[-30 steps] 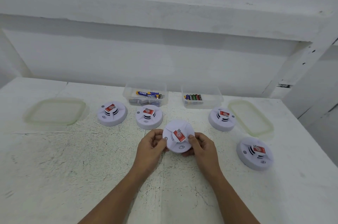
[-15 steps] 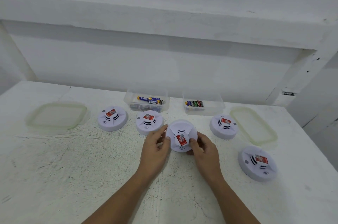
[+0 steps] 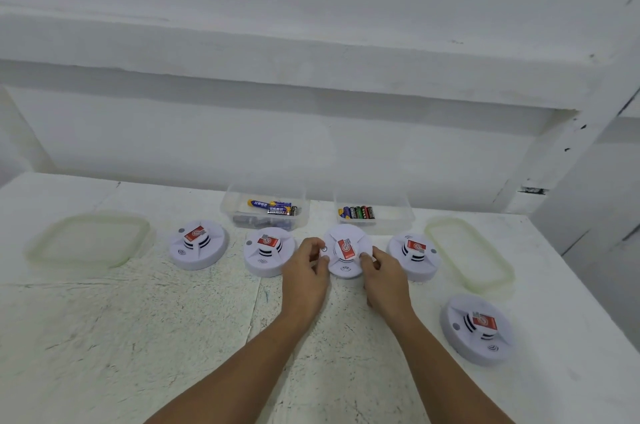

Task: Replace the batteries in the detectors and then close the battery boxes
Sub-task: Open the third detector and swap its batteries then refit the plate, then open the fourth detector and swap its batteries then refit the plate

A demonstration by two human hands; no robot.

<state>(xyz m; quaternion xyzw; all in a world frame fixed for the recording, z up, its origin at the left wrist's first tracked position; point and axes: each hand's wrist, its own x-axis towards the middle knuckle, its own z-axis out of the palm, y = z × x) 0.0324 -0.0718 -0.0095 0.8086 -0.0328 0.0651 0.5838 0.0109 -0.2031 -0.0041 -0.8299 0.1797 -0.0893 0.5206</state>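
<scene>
Both hands grip one detector: the left hand (image 3: 304,271) pinches its left rim between thumb and curled fingers, and the right hand (image 3: 384,276) pinches its right rim the same way. The held detector (image 3: 346,250) is label side up, with a red label on the raised centre, and tilted slightly toward the camera. Cannot tell whether its underside touches the table (image 3: 138,319).

Layout relative to the held detector, left to right:
- left lid (image 3: 88,240): translucent, flat on the table, well apart at far left
- far-left detector (image 3: 198,243): red label up, to the left, one unit between
- second detector (image 3: 268,255): red label up, just beside on the left; the left hand overlaps its right edge in view, contact not resolvable
- left tub (image 3: 298,219): clear, uncovered, behind and left; blue batteries (image 3: 273,207) lie on top, greyish contents beneath not identifiable
- right tub (image 3: 398,219): clear, uncovered, directly behind, near; dark, green and red cells (image 3: 358,212) side by side inside
- fourth detector (image 3: 414,255): red label up, just beside on the right
- right lid (image 3: 469,254): flat, further right, beyond the fourth detector
- fifth detector (image 3: 476,328): red label up, right and nearer the camera, well apart
</scene>
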